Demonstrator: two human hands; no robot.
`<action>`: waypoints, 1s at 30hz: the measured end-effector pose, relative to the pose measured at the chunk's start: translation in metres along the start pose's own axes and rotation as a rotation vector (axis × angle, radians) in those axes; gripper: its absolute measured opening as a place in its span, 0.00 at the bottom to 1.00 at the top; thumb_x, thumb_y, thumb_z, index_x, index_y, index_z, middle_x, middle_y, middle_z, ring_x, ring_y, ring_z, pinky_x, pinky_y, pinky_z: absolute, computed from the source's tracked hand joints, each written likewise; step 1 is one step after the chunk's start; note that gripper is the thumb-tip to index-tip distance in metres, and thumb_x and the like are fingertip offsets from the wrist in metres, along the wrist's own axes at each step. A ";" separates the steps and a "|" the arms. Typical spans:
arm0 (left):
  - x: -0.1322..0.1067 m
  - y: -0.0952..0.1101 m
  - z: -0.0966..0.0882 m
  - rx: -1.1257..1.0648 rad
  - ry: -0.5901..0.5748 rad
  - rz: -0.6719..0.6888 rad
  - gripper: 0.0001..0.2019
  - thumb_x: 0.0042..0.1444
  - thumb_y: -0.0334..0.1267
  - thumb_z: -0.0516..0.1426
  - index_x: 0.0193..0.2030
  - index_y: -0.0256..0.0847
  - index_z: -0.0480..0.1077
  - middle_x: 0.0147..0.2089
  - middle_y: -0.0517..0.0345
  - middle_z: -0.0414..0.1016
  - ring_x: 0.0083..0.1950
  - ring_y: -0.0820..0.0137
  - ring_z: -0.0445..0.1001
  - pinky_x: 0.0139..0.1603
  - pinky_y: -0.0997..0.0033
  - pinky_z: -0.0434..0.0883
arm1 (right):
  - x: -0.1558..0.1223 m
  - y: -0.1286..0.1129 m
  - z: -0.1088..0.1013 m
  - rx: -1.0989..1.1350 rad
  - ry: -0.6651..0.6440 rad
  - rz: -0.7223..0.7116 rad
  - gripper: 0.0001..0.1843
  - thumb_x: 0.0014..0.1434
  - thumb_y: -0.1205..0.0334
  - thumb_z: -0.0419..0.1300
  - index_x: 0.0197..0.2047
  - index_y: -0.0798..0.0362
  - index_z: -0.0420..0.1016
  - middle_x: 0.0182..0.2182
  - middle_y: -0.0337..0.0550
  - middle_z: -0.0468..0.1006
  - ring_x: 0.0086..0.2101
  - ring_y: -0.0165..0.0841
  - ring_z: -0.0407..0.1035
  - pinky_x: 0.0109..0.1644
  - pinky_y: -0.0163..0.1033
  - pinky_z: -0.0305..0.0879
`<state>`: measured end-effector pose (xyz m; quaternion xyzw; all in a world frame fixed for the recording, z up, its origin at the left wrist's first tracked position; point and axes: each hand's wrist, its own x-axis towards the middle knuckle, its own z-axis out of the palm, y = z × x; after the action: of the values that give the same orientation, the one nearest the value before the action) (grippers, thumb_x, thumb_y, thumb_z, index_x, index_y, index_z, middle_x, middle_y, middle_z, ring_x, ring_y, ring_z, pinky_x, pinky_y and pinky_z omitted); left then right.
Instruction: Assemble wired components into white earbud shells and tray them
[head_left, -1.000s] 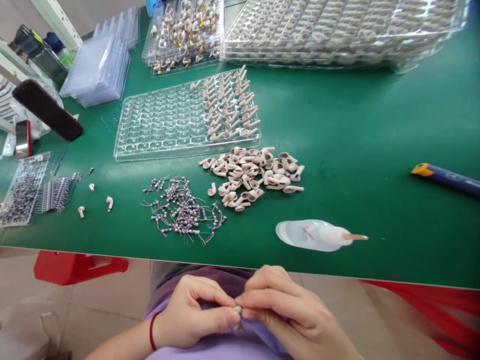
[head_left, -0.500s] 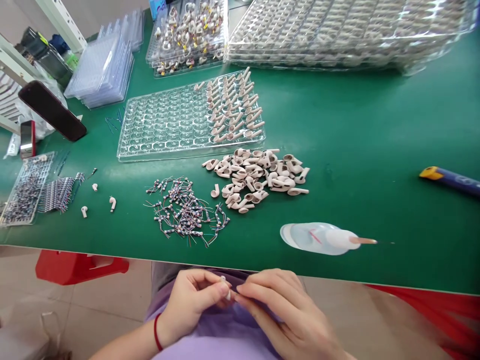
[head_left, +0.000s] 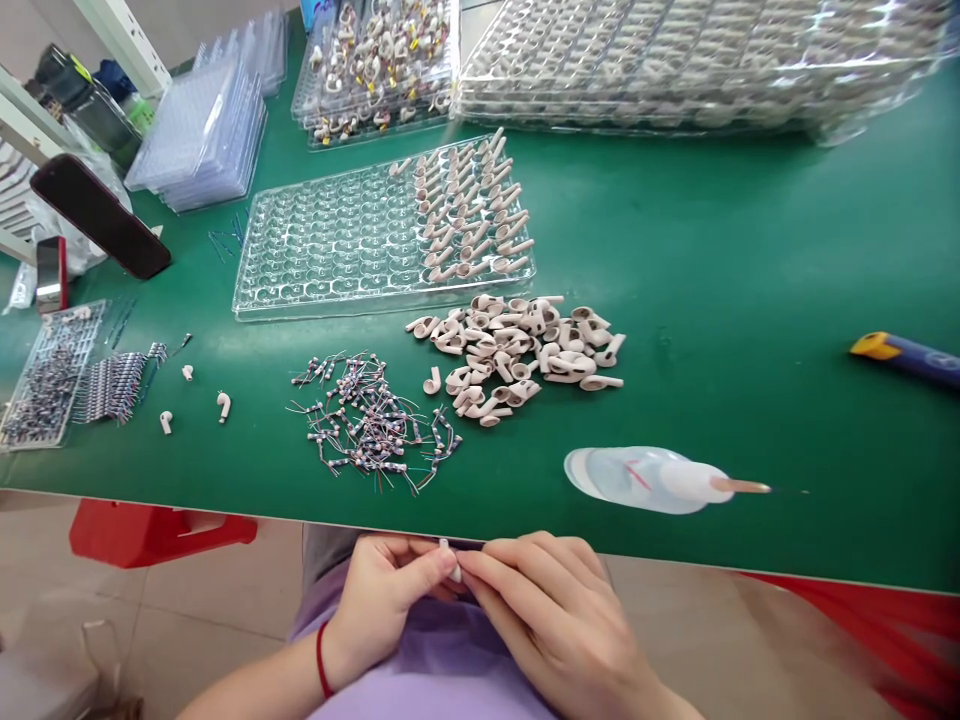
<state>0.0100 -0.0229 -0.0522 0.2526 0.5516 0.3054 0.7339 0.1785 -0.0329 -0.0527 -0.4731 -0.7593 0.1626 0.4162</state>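
Both my hands meet just below the near edge of the green table point(head_left: 735, 300), over my lap. My left hand point(head_left: 382, 600) pinches a small white earbud shell point(head_left: 452, 560) between thumb and fingers. The fingertips of my right hand point(head_left: 555, 620) are closed on the same shell from the right. On the table lie a heap of pinkish earbud shells point(head_left: 517, 350) and a tangle of small wired parts point(head_left: 371, 420). A clear tray point(head_left: 330, 240) behind them has shells in its right-hand columns.
A glue bottle point(head_left: 652, 478) lies on its side near the front edge, nozzle pointing right. A blue-and-yellow knife point(head_left: 904, 355) lies at the far right. Stacked trays point(head_left: 675, 60) stand at the back. A phone point(head_left: 97, 215) leans at the left. Three loose shells point(head_left: 221, 403) lie left.
My hands have risen a little toward the table edge, and the shell has turned upright between my fingertips. The view has shifted slightly.
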 end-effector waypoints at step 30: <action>0.000 0.002 0.006 -0.100 -0.004 0.020 0.13 0.43 0.45 0.71 0.26 0.36 0.80 0.24 0.55 0.79 0.26 0.75 0.73 0.31 0.77 0.70 | 0.005 0.005 -0.001 0.054 -0.003 -0.041 0.08 0.63 0.75 0.56 0.40 0.56 0.75 0.29 0.43 0.76 0.29 0.30 0.65 0.35 0.40 0.56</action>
<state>0.0152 -0.0217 -0.0491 0.2217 0.5317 0.3394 0.7436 0.1817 -0.0259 -0.0527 -0.4460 -0.7647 0.1751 0.4309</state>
